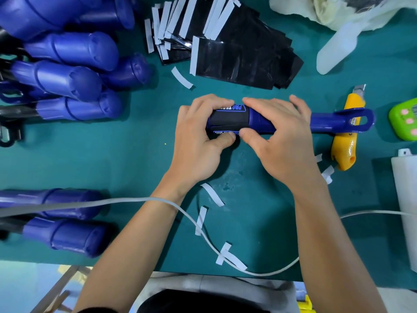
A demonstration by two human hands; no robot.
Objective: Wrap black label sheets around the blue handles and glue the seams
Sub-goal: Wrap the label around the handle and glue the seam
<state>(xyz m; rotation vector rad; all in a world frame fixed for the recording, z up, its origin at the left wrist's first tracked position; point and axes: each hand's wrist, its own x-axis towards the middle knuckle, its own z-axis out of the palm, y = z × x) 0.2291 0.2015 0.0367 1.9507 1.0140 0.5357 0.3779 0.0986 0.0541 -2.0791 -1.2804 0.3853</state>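
My left hand [198, 134] and right hand [279, 138] both curl around the blue handle [325, 123] lying across the green mat [135, 159]. My thumbs press the black label [228, 119] wrapped on it, and "PRO" reads along its far edge. Beyond lie loose black label sheets [246, 57]. A white bottle [406, 199] stands at the right, contents hidden.

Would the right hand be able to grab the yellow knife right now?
Probably not yet: the right hand is busy gripping the blue handle, whose looped end lies across the yellow utility knife.
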